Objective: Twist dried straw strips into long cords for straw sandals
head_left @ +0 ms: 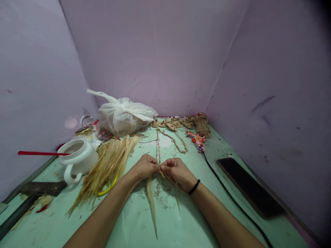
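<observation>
Both hands meet at the near end of a thin braided cord [158,148] made of dry, straw-coloured leaf strips. My left hand [147,166] pinches it from the left, fingers closed. From the other side my right hand [178,171], with a black band [194,186] at the wrist, is closed on the same end, its thumb and forefinger together. A loose leaf strip [152,205] hangs below the left hand, and another runs under the right. Beyond the hands the cord goes straight back, then loops to the right on the table [186,224].
Left: a bundle of dry leaf strips [111,162], a white pot [80,156] with a red stick [43,153], a hammer-like tool [42,188]. Behind: a white plastic bag [126,115] and woven pieces [173,123]. Right: a phone [249,186], a black cable [227,194], patterned cloth [198,139].
</observation>
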`<control>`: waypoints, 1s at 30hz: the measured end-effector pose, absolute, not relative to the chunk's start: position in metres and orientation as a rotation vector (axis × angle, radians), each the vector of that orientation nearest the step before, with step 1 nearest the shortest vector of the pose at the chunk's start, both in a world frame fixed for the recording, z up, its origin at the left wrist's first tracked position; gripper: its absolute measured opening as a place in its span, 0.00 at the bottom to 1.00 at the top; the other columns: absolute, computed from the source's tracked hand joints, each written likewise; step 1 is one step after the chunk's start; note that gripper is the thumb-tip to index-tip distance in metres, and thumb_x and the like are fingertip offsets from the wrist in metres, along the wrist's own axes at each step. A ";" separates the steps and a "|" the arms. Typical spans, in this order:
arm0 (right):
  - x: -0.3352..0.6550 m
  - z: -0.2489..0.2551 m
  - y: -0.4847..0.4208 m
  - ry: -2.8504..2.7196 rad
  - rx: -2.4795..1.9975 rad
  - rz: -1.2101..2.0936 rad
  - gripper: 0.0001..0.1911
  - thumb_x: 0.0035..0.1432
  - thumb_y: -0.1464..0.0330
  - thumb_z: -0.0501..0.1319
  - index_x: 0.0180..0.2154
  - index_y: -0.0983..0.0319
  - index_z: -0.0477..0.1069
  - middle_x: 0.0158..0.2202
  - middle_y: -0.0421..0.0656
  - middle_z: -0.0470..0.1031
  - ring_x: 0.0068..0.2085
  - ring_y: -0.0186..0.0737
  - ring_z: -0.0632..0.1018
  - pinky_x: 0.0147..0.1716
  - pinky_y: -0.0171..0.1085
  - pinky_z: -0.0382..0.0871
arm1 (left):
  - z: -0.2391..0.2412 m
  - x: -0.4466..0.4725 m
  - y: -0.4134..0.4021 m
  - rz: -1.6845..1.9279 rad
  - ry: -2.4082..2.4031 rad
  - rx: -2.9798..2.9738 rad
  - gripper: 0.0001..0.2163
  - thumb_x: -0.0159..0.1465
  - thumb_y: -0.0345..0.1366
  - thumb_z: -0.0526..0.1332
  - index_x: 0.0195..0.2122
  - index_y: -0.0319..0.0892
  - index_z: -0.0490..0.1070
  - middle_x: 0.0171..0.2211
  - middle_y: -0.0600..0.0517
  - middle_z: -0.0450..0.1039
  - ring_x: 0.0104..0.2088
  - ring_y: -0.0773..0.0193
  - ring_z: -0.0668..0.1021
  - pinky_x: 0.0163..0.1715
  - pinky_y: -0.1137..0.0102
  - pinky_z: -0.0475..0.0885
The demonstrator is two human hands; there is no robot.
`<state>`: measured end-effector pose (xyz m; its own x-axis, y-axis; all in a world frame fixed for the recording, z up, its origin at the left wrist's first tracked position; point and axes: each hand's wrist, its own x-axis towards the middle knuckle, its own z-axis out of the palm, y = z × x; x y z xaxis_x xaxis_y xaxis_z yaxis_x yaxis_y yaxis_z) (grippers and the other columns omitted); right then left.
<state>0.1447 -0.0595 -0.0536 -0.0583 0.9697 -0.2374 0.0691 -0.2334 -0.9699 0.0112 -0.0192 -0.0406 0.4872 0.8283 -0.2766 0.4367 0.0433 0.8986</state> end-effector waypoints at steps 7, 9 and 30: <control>0.152 -0.045 -0.061 -1.071 -1.340 1.662 0.05 0.39 0.72 0.57 0.17 0.67 0.66 0.11 0.37 0.63 0.14 0.25 0.62 0.14 0.27 0.52 | -0.043 0.012 -0.020 0.414 1.148 1.606 0.04 0.40 0.30 0.52 0.11 0.38 0.58 0.11 0.60 0.47 0.16 0.76 0.51 0.17 0.75 0.45; 0.153 -0.044 -0.062 -1.015 -1.326 1.717 0.03 0.37 0.72 0.58 0.18 0.67 0.66 0.12 0.38 0.65 0.15 0.27 0.65 0.16 0.28 0.58 | -0.043 0.012 -0.020 0.410 1.149 1.627 0.05 0.41 0.31 0.52 0.11 0.39 0.56 0.11 0.60 0.46 0.16 0.76 0.50 0.17 0.74 0.44; 0.148 -0.043 -0.061 -1.017 -1.660 1.567 0.06 0.37 0.73 0.57 0.14 0.64 0.62 0.10 0.36 0.63 0.12 0.27 0.62 0.13 0.29 0.55 | -0.057 0.014 -0.022 0.405 1.149 1.913 0.07 0.43 0.30 0.50 0.11 0.40 0.52 0.14 0.58 0.41 0.17 0.74 0.50 0.16 0.74 0.43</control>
